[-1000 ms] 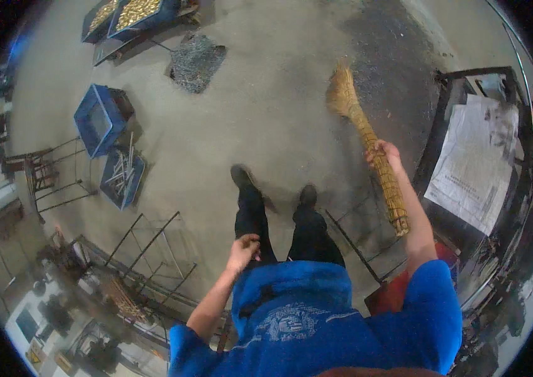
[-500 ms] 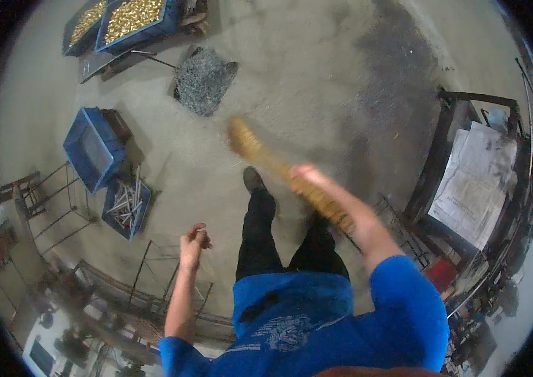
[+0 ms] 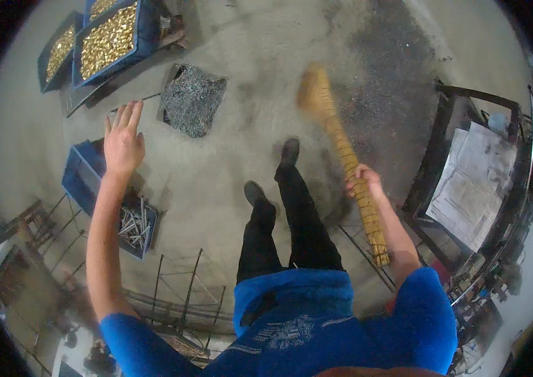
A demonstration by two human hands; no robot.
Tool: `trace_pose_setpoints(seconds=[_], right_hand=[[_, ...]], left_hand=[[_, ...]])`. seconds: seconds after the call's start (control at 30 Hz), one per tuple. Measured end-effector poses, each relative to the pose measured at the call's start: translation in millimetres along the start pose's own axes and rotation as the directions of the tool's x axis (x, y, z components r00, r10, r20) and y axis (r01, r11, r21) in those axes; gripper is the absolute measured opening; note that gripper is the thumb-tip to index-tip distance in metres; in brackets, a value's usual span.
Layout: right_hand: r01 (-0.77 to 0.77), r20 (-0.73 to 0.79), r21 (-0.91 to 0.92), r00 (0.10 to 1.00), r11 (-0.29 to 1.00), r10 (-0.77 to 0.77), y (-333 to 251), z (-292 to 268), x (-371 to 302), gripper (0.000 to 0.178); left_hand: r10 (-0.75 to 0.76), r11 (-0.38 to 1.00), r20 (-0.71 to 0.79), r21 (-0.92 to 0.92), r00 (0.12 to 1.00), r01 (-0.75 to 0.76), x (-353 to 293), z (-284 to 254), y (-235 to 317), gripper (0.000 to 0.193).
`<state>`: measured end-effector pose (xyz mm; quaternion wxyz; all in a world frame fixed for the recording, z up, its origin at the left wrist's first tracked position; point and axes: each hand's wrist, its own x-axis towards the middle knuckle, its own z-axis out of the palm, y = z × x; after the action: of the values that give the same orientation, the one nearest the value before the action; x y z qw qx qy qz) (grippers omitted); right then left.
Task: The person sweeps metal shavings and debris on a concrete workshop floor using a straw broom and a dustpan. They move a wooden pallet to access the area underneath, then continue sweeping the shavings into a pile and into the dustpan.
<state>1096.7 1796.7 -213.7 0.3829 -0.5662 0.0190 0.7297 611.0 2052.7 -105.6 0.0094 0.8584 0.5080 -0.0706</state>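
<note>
A short straw broom (image 3: 345,149) with a thick bound handle is gripped in my right hand (image 3: 367,182), out to the right. Its blurred head points away from me, over the concrete floor. My left hand (image 3: 124,139) reaches forward on the left, fingers spread and holding nothing. Just beyond its fingertips is the thin handle (image 3: 152,97) of a dustpan; I see no contact. Grey metal shavings (image 3: 194,100) are heaped over the dustpan, hiding most of it.
Blue crates of shiny brass-coloured pieces (image 3: 109,41) stand at the far left. Nearer are a blue crate (image 3: 76,179) and a bin of metal rods (image 3: 135,227). Dark residue (image 3: 392,94) covers the floor at right, beside a dark-framed table with papers (image 3: 471,182). Wire racks (image 3: 184,289) stand close by.
My left hand has reached forward and its fingers have opened out. The broom has swung to the right in my right hand, and one foot has come forward.
</note>
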Motion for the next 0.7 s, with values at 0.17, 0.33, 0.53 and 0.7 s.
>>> trace_pose_setpoints(seconds=[0.17, 0.33, 0.53, 0.7], right_hand=[[-0.085, 0.221, -0.190, 0.967, 0.978, 0.127, 7.7, 6.4, 78.8, 0.010], [-0.168, 0.065, -0.113, 0.982, 0.979, 0.176, -43.2, -38.1, 95.4, 0.011], [0.087, -0.071, -0.005, 0.994, 0.996, -0.087, -24.3, -59.5, 29.1, 0.007], [-0.071, -0.003, 0.242, 0.997, 0.968, 0.074, -37.1, -9.1, 5.4, 0.011]], left_hand=[[0.018, 0.983, 0.471, 0.155, 0.882, -0.103, 54.0, 33.8, -30.6, 0.038], [-0.082, 0.982, 0.569, 0.185, 0.818, -0.030, 64.8, 42.1, -60.9, 0.021], [-0.234, 0.972, 0.499, 0.151, 0.834, 0.182, 39.3, -1.0, -68.3, 0.035], [-0.224, 0.974, 0.312, 0.057, 0.923, 0.218, -50.4, -64.5, -99.8, 0.030]])
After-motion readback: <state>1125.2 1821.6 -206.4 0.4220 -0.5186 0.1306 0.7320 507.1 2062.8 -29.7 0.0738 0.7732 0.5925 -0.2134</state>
